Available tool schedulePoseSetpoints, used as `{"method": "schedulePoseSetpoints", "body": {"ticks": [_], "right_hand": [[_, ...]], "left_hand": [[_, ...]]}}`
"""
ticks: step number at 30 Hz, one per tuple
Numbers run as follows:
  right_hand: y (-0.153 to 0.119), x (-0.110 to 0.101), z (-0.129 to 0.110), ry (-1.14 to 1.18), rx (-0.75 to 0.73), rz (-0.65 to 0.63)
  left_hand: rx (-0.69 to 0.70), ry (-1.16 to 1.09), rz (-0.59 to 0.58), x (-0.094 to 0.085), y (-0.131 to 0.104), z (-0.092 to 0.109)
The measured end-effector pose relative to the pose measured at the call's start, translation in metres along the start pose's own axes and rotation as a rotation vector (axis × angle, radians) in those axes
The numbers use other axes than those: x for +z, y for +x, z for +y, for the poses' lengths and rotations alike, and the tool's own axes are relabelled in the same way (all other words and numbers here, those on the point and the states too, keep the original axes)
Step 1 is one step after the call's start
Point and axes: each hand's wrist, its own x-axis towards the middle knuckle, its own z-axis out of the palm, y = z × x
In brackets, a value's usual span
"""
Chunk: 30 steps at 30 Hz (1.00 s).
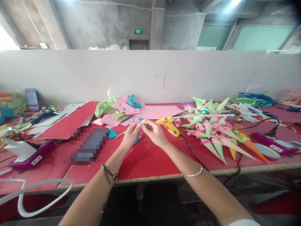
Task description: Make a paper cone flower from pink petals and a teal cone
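Observation:
Above the middle of the red table, my left hand [131, 134] and my right hand [155, 133] meet at their fingertips. Both are closed on a small pale green piece [144, 126], mostly hidden by the fingers; its kind cannot be made out. Just right of my right hand lies a yellow hot glue gun [170, 125] with a clear glue stick [207, 115] running out of its back. Beyond the hands are pink foam sheet scraps [113, 120] and a larger pink sheet [160, 111].
A pile of green, pink and orange foam cones [211, 125] covers the right side. Purple power strips [35, 157] [270, 142] stand at both sides, with black cables. A blurred-out dark device [91, 146] lies left of my hands. A white panel [141, 75] closes off the back.

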Motion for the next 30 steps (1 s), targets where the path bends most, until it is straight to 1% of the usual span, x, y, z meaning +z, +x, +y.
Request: {"method": "schedulePoseSetpoints", "body": {"ticks": [4,6,10,14,18,22,26,30], "right_hand": [[0.001,-0.004,-0.002,0.068,0.042,0.108],[0.002,-0.006,-0.001,0.086,0.05,0.15],[0.004,-0.005,0.005,0.099,0.054,0.157],[0.004,-0.004,0.007,0.076,0.056,0.137],[0.003,-0.005,0.01,0.003,0.056,0.105],[0.004,-0.006,0.013,-0.077,0.029,0.065],[0.004,-0.007,0.014,-0.159,0.01,0.019],[0.001,-0.006,0.012,-0.196,0.023,-0.035]], "left_hand": [[0.053,-0.154,0.112,-0.005,0.003,0.01],[0.047,-0.199,0.156,-0.009,0.004,0.014],[-0.016,-0.2,0.191,-0.01,0.004,0.014],[-0.042,-0.106,0.205,-0.01,0.003,0.011],[-0.007,0.081,0.205,-0.012,0.004,0.01],[0.07,0.376,0.192,-0.015,0.006,0.006],[0.167,0.717,0.096,-0.017,0.004,0.003],[0.198,0.988,-0.01,-0.021,0.001,0.003]]}}
